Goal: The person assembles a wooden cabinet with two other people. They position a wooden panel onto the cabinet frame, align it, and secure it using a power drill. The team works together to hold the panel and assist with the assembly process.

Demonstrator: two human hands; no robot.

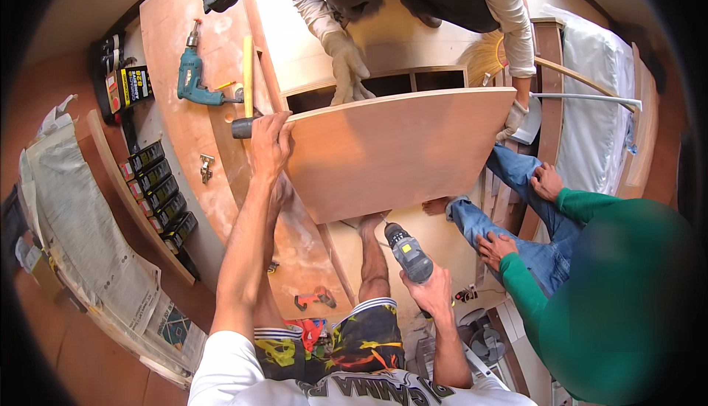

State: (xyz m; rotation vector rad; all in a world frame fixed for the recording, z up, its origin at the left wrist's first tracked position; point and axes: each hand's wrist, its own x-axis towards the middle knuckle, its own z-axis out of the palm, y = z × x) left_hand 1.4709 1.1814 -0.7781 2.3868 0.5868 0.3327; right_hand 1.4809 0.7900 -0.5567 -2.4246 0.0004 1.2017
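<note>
A wide plywood panel (398, 151) stands on edge across the middle. My left hand (271, 140) is closed on its upper left corner, fingers curled over the edge. In my right hand (431, 288) is a grey cordless drill (409, 255), its front pointing up toward the panel's lower edge. Whether its tip touches anything I cannot tell. Across from me, a person's gloved hand (346, 67) rests behind the panel's top edge, and the other gloved hand (514, 117) is at its right end. A rubber mallet (248, 74) lies beside my left hand.
On the plywood board at left lie a teal corded drill (193, 78), a metal hinge (206, 168) and a small red tool (315, 299). Several small boxes (158, 188) stand farther left. A person in green sleeves (590, 207) sits close on my right. A broom (487, 56) leans behind.
</note>
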